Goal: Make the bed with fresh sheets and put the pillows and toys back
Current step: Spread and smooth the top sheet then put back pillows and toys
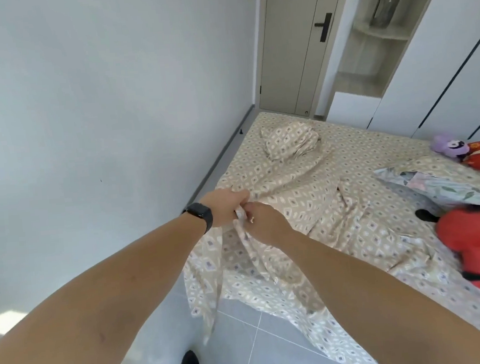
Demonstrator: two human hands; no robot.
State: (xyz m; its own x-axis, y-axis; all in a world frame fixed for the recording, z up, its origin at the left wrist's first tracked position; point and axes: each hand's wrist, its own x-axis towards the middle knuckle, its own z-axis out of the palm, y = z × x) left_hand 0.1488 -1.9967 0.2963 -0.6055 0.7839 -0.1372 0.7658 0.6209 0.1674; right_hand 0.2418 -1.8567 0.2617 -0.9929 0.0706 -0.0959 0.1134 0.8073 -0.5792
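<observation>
left hand (229,207) and right hand (265,223) both pinch one bunched edge of the patterned sheet (306,199) | sheet drapes off the bed (374,154) corner; red plush toy (479,249) lies on it

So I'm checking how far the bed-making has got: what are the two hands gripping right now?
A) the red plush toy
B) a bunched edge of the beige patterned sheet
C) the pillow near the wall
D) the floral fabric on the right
B: the left hand and right hand both pinch a gathered edge of the beige patterned sheet; the red plush toy lies untouched on the bed.
</observation>
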